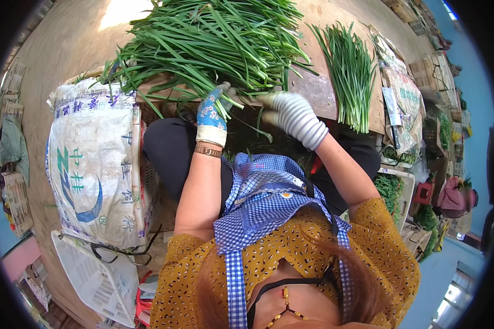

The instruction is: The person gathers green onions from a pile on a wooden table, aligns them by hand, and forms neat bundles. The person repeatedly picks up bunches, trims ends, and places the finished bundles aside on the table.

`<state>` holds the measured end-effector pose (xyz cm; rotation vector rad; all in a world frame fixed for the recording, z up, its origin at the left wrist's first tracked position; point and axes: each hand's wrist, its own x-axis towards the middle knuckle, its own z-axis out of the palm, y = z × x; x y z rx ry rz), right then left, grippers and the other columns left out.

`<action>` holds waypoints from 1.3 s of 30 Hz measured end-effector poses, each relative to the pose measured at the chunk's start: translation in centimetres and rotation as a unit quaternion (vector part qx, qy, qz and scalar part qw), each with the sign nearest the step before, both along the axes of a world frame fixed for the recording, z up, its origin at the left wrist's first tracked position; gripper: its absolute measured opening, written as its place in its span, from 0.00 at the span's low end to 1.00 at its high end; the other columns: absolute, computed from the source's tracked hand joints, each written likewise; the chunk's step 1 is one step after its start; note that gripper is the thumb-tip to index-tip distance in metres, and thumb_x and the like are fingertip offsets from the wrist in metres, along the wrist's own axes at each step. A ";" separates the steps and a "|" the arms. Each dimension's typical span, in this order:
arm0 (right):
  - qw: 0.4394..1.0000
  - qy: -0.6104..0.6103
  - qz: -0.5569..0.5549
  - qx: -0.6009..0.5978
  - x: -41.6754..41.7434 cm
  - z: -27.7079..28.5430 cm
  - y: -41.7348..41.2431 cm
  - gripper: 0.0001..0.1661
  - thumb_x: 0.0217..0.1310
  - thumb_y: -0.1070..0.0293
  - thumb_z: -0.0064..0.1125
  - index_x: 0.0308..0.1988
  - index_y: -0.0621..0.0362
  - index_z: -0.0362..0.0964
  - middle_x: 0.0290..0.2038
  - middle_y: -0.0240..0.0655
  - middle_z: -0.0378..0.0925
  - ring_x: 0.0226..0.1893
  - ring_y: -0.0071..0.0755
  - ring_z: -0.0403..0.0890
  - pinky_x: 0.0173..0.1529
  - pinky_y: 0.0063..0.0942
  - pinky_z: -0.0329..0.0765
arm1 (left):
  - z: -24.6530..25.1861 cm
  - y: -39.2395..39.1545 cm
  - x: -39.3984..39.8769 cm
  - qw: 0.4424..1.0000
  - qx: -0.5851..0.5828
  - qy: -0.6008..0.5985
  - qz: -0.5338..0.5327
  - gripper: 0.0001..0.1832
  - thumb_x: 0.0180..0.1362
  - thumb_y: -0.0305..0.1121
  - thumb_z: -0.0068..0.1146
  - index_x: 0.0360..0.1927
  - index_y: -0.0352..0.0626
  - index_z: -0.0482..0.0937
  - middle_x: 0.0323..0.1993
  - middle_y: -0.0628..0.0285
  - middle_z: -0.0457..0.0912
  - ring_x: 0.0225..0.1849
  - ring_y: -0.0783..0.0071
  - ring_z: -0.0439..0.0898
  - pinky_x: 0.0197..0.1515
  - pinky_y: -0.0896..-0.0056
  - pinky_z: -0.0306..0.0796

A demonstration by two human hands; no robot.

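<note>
My left hand (215,107), in a blue flowered glove with pale fingertips, is closed around a few garlic chive stalks (223,112) at the near edge of a large heap of garlic chives (214,45). To its right, my right hand (290,115), in a grey and white striped glove, is blurred; its fingertips are near a loose leaf, and whether they grip anything is unclear. Below and between the hands a loose limp leaf (253,128) hangs over the dark gap. Further right, a neat bundle of garlic chives (352,78) lies on the wooden board (313,92).
A cleaver (391,107) with a black handle lies on a woven sack (403,88) at the right. Another printed woven sack (94,164) covers a crate at the left, above a white plastic crate (99,275). Greens fill a crate (407,193) at lower right. A person (457,197) sits far right.
</note>
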<state>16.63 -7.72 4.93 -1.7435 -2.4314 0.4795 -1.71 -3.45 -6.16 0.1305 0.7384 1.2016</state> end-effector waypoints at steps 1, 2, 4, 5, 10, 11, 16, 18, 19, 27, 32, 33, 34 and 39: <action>0.996 0.039 -0.059 0.053 -0.8 0.4 1.0 0.18 0.48 0.60 0.60 0.41 0.55 0.76 0.33 0.43 0.78 0.35 0.46 0.79 0.39 0.33 0.75 | 0.0 -0.1 0.2 1.000 0.001 0.001 0.003 0.09 0.54 0.28 0.54 0.37 0.37 0.78 0.39 0.57 0.80 0.38 0.69 0.79 0.42 0.70 0.72; 0.992 0.048 -0.077 0.087 -1.2 0.1 2.3 0.17 0.51 0.58 0.59 0.40 0.55 0.76 0.31 0.43 0.78 0.33 0.46 0.79 0.37 0.33 0.75 | -0.1 -0.2 0.4 1.000 0.003 0.003 0.007 0.09 0.54 0.28 0.54 0.38 0.36 0.77 0.39 0.57 0.80 0.39 0.68 0.79 0.43 0.69 0.72; 0.991 -0.021 -0.115 0.060 -3.0 -0.1 4.6 0.17 0.51 0.55 0.58 0.36 0.55 0.75 0.29 0.43 0.78 0.31 0.45 0.79 0.35 0.36 0.75 | 0.2 -0.2 0.9 1.000 0.008 0.010 0.006 0.12 0.55 0.27 0.53 0.42 0.35 0.76 0.39 0.55 0.80 0.39 0.66 0.79 0.43 0.68 0.73; 0.987 -0.084 -0.135 0.011 -3.4 -1.2 5.8 0.17 0.51 0.53 0.58 0.34 0.56 0.75 0.28 0.43 0.78 0.30 0.45 0.79 0.34 0.36 0.75 | 0.4 -0.3 1.1 1.000 0.013 0.010 -0.005 0.13 0.55 0.28 0.53 0.44 0.35 0.75 0.39 0.55 0.80 0.39 0.67 0.79 0.43 0.68 0.73; 0.986 -0.019 -0.162 0.042 -5.0 -4.3 5.6 0.18 0.51 0.53 0.56 0.31 0.56 0.74 0.27 0.44 0.78 0.29 0.47 0.79 0.35 0.39 0.74 | -0.4 -0.3 0.8 0.999 0.008 0.047 -0.024 0.16 0.55 0.31 0.55 0.47 0.36 0.75 0.37 0.58 0.80 0.36 0.70 0.78 0.38 0.72 0.73; 0.984 0.005 -0.177 0.025 -5.2 -4.4 5.3 0.18 0.51 0.53 0.56 0.32 0.56 0.74 0.27 0.43 0.78 0.30 0.47 0.79 0.36 0.39 0.74 | -0.6 -0.3 0.8 0.998 0.002 0.052 -0.024 0.16 0.55 0.32 0.55 0.47 0.36 0.75 0.36 0.58 0.79 0.35 0.71 0.78 0.38 0.74 0.73; 0.968 0.087 -0.229 0.052 -4.4 -5.5 4.4 0.19 0.52 0.53 0.56 0.39 0.54 0.76 0.32 0.44 0.80 0.34 0.44 0.80 0.41 0.34 0.75 | -0.7 0.5 1.2 0.997 0.007 0.076 -0.032 0.13 0.53 0.34 0.59 0.41 0.41 0.79 0.26 0.65 0.79 0.25 0.78 0.75 0.28 0.76 0.68; 0.973 0.040 -0.222 0.051 -4.4 -5.3 4.6 0.19 0.52 0.53 0.57 0.39 0.55 0.76 0.31 0.44 0.79 0.33 0.46 0.80 0.39 0.35 0.75 | -0.3 0.2 1.5 0.995 -0.002 0.095 -0.012 0.13 0.52 0.34 0.60 0.40 0.41 0.79 0.26 0.65 0.79 0.25 0.78 0.75 0.28 0.77 0.68; 0.977 0.004 -0.208 0.050 -4.7 -4.7 4.7 0.19 0.52 0.53 0.57 0.38 0.55 0.76 0.30 0.44 0.79 0.32 0.46 0.80 0.38 0.36 0.75 | -0.2 0.1 1.6 0.994 -0.006 0.105 -0.001 0.13 0.52 0.34 0.60 0.40 0.41 0.79 0.26 0.65 0.79 0.25 0.77 0.75 0.28 0.77 0.68; 0.984 0.047 -0.097 0.140 -5.8 -5.8 3.5 0.14 0.50 0.57 0.59 0.29 0.56 0.73 0.23 0.42 0.77 0.25 0.46 0.78 0.30 0.37 0.73 | 0.4 -0.2 1.2 0.987 0.010 0.160 0.003 0.12 0.52 0.34 0.60 0.37 0.36 0.79 0.33 0.62 0.80 0.32 0.74 0.76 0.34 0.75 0.69; 0.978 0.132 -0.118 0.106 -4.5 -4.9 0.5 0.14 0.50 0.57 0.60 0.26 0.57 0.73 0.20 0.43 0.75 0.22 0.46 0.77 0.26 0.37 0.72 | 0.7 -2.0 0.5 0.984 0.040 0.166 -0.046 0.10 0.53 0.33 0.58 0.34 0.36 0.80 0.27 0.64 0.80 0.25 0.76 0.76 0.26 0.77 0.69; 0.981 0.130 -0.100 0.108 -3.8 -4.5 -0.1 0.15 0.50 0.55 0.58 0.25 0.57 0.72 0.19 0.43 0.74 0.22 0.47 0.77 0.26 0.39 0.72 | 1.0 -2.4 0.5 0.989 0.013 0.138 -0.045 0.09 0.53 0.32 0.58 0.34 0.37 0.80 0.25 0.65 0.79 0.23 0.77 0.76 0.24 0.77 0.69; 0.987 0.113 -0.077 0.086 -3.0 -3.5 -0.9 0.15 0.50 0.56 0.58 0.26 0.56 0.72 0.20 0.43 0.74 0.23 0.48 0.77 0.27 0.38 0.73 | 0.3 -2.0 0.4 0.994 0.028 0.100 -0.038 0.08 0.53 0.31 0.57 0.34 0.38 0.81 0.21 0.66 0.78 0.18 0.79 0.74 0.20 0.79 0.68; 0.935 -0.186 0.114 -0.281 2.6 -0.5 -0.8 0.17 0.49 0.53 0.55 0.31 0.54 0.76 0.28 0.45 0.77 0.30 0.50 0.79 0.35 0.43 0.74 | 2.9 -1.0 -0.6 0.994 0.020 0.104 0.032 0.10 0.54 0.31 0.55 0.37 0.36 0.79 0.38 0.56 0.79 0.38 0.70 0.78 0.39 0.70 0.75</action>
